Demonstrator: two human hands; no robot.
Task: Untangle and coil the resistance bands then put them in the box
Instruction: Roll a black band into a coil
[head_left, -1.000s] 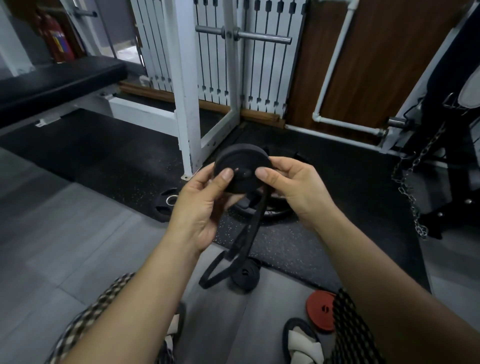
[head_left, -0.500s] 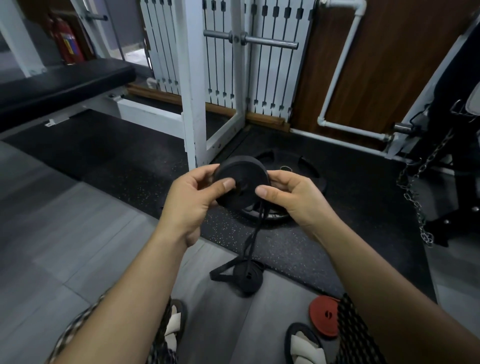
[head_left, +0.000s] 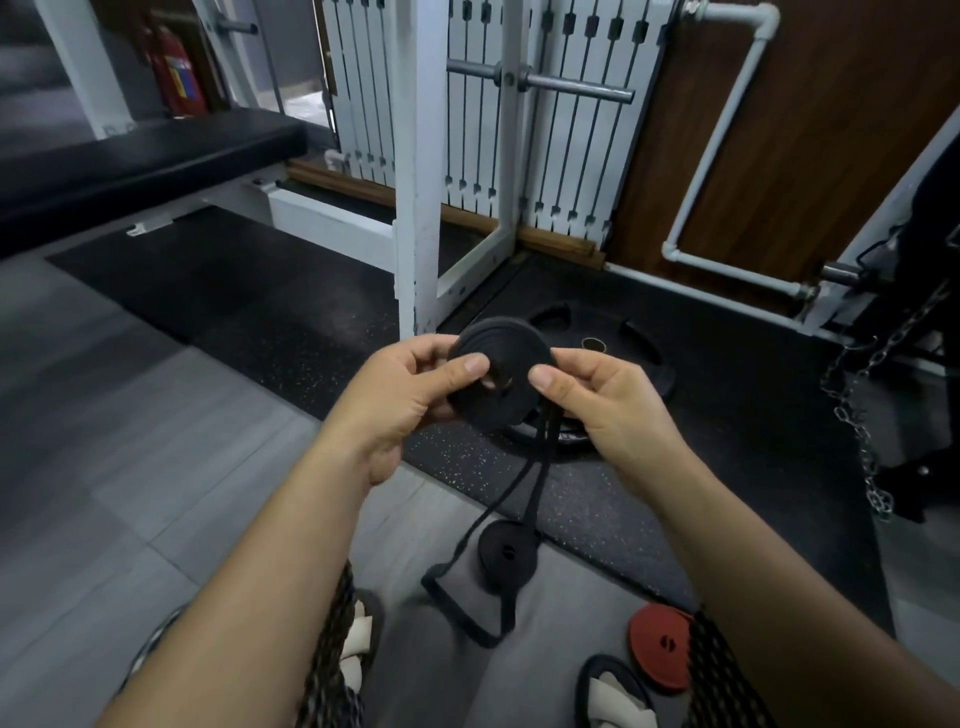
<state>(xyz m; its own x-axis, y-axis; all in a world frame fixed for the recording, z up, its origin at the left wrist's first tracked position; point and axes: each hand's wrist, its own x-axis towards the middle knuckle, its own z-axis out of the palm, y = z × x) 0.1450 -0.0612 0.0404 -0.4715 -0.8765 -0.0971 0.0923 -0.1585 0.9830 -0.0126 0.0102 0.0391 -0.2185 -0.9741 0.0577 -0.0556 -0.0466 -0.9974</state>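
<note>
Both hands are clamped on one black coil of band. It is held upright in the air in front of the plate and hides the plate's left part. The left hand grips the coil's left edge, thumb flat on the near face and fingers curled behind. The right hand pinches the right side, thumb beside the centre hole and fingers behind. The hands are apart, with the coil between them.

From the coil's lower edge an unwound tail drops as two strands on the near side of the plate. It ends in a loop down at the grey floor. A smaller black roll lies on the floor nearer than the plate, at the edge of the mat, and the tail passes across it. A red roll lies nearer again and a little right, just beside a sandal. The plate lies flat on the mat. A white post stands behind and left of the plate, and a chain hangs well to its right.
</note>
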